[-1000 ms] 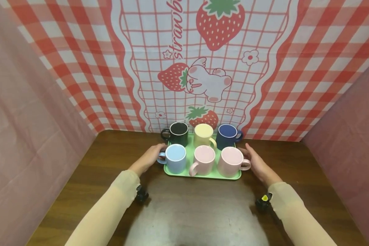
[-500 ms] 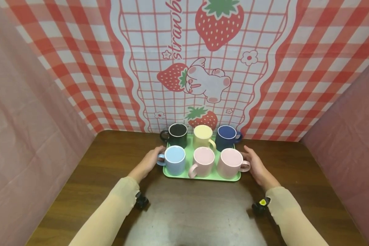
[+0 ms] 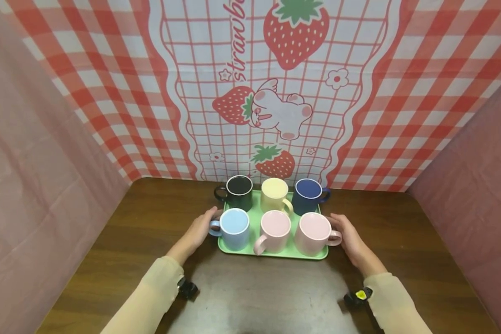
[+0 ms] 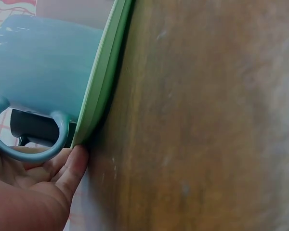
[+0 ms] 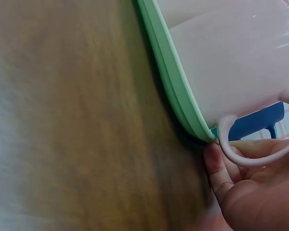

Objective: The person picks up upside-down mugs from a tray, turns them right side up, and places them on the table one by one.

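Note:
A green tray (image 3: 255, 219) on the table carries several mugs in two rows. The back row has a black mug (image 3: 240, 198), a pale yellow mug (image 3: 273, 200) and a dark blue mug (image 3: 306, 203); in front stand a light blue mug (image 3: 235, 235), a pink mug (image 3: 279, 235) and another pink mug (image 3: 312, 238). My left hand (image 3: 197, 233) grips the tray's left end, behind the light blue mug's handle. At the opposite end, my right hand (image 3: 351, 240) holds the tray beside the right pink mug's handle. Mugs partly hide the fingertips of both hands.
The brown wooden table (image 3: 259, 297) extends in front of the tray and to both sides. Behind it hangs a strawberry-print cloth (image 3: 284, 111), close to the back mugs. Pink cloth walls (image 3: 37, 167) flank the table.
The tray with its mugs has slid toward me, away from the back cloth, mostly in the last half second. Both hands have moved back with it. The mugs keep their arrangement.

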`<state>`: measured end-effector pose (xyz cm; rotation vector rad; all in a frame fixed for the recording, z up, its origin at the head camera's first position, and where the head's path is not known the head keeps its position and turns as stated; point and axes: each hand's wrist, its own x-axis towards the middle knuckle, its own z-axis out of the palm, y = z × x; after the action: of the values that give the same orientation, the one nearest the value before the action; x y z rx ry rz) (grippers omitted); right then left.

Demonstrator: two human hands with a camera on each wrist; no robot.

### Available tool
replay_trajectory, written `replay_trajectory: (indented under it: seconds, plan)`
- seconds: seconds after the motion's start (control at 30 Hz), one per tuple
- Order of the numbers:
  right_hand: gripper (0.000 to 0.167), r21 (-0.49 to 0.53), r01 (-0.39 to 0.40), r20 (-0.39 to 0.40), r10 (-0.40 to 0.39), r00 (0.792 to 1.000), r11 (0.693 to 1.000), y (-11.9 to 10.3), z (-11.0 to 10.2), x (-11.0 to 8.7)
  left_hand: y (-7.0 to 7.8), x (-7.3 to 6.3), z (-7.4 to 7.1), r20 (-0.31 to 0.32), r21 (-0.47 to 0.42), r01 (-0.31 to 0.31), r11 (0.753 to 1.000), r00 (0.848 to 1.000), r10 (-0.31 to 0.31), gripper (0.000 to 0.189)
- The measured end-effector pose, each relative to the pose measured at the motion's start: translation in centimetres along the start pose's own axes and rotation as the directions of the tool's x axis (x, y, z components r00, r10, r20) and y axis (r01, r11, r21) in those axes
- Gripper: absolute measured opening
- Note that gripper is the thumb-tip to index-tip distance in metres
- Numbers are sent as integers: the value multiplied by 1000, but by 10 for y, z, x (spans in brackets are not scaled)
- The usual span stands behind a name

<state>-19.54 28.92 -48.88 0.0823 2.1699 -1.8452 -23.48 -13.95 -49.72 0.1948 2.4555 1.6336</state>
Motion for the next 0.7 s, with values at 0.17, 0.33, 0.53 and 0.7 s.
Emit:
replay_trajectory:
  seconds: [0.17,0.33,0.53,0.7]
  plan:
    - [76,-6,15,-18,-15,1000,1000,5,2,-11,-1,-7,2,9,-82,20,996,1000,-20,69]
    - [75,4,15,-19,-15,1000,1000,9,4,-18,-4,-15,3,8,-99,23,995,1000,-22,67]
    - [74,11,23,-6,-23,1000,1000,11,6,-25,-12,-17,3,12,-90,9,996,1000,-8,73]
    - [73,24,51,-8,-51,999,998,14,7,-31,-65,8,1,44,-53,-7,999,999,9,78]
